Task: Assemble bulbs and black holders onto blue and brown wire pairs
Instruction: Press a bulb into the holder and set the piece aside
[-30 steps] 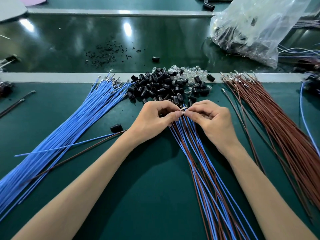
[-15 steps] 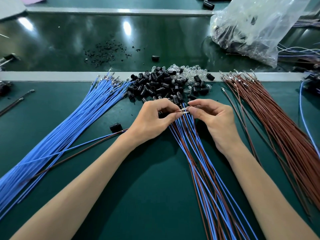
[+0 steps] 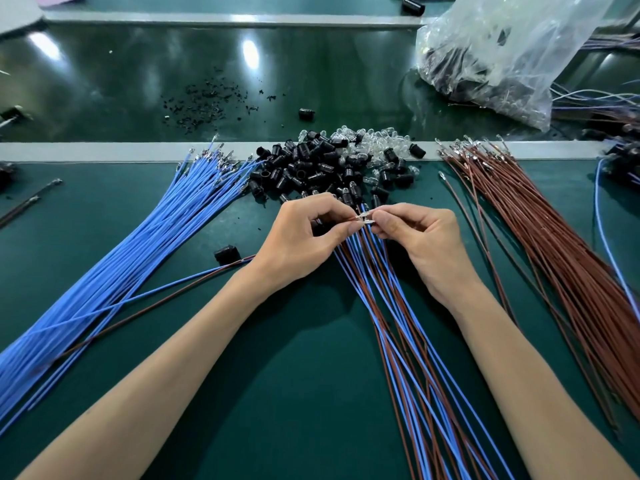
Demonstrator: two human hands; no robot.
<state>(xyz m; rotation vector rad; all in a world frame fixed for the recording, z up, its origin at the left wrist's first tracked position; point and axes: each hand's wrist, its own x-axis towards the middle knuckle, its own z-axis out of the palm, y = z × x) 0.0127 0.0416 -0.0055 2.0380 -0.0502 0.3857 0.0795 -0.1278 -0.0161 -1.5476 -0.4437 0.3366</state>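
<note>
Your left hand (image 3: 304, 244) pinches the thin blue-and-brown wire pair (image 3: 207, 277) behind its silver metal terminals (image 3: 365, 218), apparently steadying them while your right hand (image 3: 422, 244) nips their tips.

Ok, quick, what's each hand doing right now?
Left hand: pinching the wire ends.
Right hand: pinching the same wire ends from the opposite side.

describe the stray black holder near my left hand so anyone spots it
Find the big fan of blue wires at left. Between it and the left hand lies one black holder. Unlike the heaped holders behind, it sits alone beside one blue-brown pair.
</note>
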